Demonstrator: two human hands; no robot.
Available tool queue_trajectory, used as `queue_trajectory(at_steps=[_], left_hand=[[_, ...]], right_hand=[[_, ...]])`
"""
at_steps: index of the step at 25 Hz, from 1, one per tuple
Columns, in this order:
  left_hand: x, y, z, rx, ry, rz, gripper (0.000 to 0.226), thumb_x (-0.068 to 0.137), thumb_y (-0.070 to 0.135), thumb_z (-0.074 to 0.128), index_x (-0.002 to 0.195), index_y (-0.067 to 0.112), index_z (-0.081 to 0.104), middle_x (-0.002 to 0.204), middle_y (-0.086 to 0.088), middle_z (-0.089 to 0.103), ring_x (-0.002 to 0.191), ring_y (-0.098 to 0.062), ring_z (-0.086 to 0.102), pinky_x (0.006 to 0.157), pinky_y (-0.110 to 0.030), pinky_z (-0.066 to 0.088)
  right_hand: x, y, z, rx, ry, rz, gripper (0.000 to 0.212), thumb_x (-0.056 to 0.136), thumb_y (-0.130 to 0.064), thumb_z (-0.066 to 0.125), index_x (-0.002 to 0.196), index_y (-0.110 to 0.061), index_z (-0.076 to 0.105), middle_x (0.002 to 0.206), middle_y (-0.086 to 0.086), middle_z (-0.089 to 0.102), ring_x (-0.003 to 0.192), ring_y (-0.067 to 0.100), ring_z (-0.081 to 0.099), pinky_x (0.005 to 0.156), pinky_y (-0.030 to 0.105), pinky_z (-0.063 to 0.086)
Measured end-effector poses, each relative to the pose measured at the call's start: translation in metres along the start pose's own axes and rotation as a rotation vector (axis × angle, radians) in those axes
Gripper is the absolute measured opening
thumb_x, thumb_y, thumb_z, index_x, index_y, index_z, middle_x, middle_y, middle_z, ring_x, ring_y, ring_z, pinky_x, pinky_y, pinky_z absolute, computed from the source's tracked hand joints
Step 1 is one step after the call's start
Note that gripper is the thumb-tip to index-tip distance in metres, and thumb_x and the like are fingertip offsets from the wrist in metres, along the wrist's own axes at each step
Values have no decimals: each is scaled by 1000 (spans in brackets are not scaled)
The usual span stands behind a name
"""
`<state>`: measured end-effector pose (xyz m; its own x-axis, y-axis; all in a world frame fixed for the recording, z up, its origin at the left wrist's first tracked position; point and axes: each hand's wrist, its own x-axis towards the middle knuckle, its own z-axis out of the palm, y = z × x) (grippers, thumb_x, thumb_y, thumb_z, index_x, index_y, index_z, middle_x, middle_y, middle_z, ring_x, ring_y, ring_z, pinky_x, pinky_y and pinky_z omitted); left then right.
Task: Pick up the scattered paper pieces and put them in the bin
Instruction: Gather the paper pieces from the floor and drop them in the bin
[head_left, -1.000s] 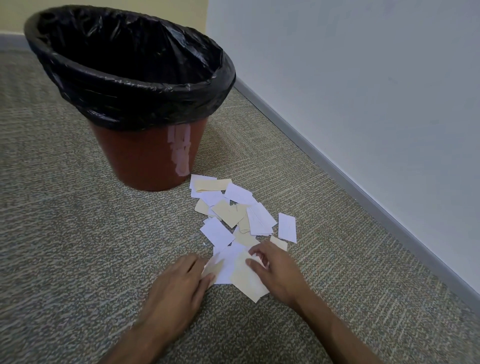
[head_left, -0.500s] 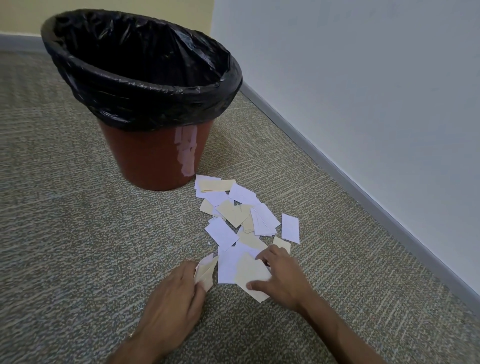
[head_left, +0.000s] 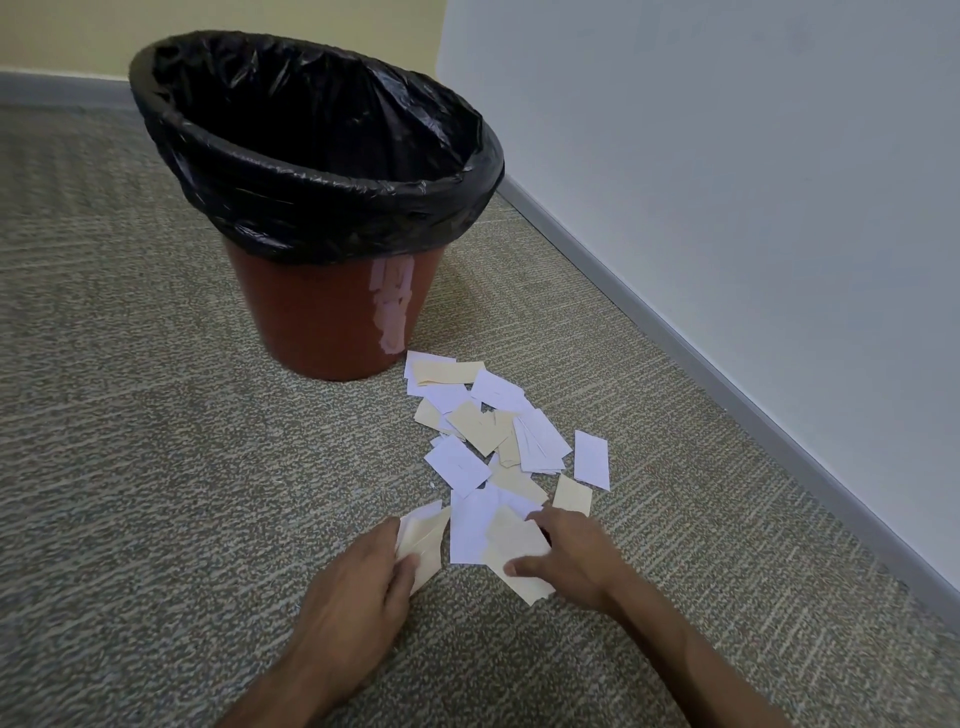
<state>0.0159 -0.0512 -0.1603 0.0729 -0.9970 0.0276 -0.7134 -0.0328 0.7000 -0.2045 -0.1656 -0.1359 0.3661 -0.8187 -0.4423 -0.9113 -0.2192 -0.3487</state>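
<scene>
Several white and cream paper pieces (head_left: 493, 436) lie scattered on the carpet, from the foot of the bin toward me. The red-brown bin (head_left: 332, 312) has a black liner (head_left: 311, 156) folded over its rim and stands upright behind the papers. My left hand (head_left: 358, 587) pinches a few cream and white pieces (head_left: 423, 540) at the near left edge of the pile. My right hand (head_left: 571, 556) grips a cream piece (head_left: 514, 551) between thumb and fingers, on top of a white one (head_left: 467, 530).
A grey-beige carpet (head_left: 156, 467) covers the floor. A pale wall (head_left: 727, 182) with a grey baseboard (head_left: 727, 384) runs diagonally along the right, close to the papers. Another baseboard (head_left: 62, 88) runs behind the bin.
My left hand has drawn a few pieces away from the pile to the left and holds them. My right hand has closed its thumb and fingers onto the cream piece.
</scene>
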Motion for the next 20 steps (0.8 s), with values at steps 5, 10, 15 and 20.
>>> queue_trajectory(at_steps=[5,10,15,20], left_hand=[[8,-1,-5,-84,22,-12,26,99,41,35,120,29,45,83,16,54,74,-3,52,67,-29,42],[33,24,-33,-281,171,-25,29,91,37,52,115,24,62,87,17,66,78,0,61,65,-31,50],[67,64,-103,-357,385,72,20,85,37,61,92,21,71,72,9,69,63,-12,63,55,-37,51],[106,110,-206,-345,666,196,17,86,29,66,85,14,73,73,2,72,64,-14,67,57,-39,53]], right_hand=[[-6,0,-19,314,-47,9,17,95,-34,58,93,-19,67,81,-5,67,69,8,61,65,26,47],[-12,-12,-61,526,109,4,11,91,-11,61,93,-11,72,86,1,71,75,14,64,65,24,45],[-23,-60,-121,699,365,-210,15,87,0,65,98,-6,73,93,8,77,84,21,73,72,25,55],[-18,-154,-188,815,681,-457,18,81,-2,74,74,-14,63,58,-14,69,55,-3,64,61,9,45]])
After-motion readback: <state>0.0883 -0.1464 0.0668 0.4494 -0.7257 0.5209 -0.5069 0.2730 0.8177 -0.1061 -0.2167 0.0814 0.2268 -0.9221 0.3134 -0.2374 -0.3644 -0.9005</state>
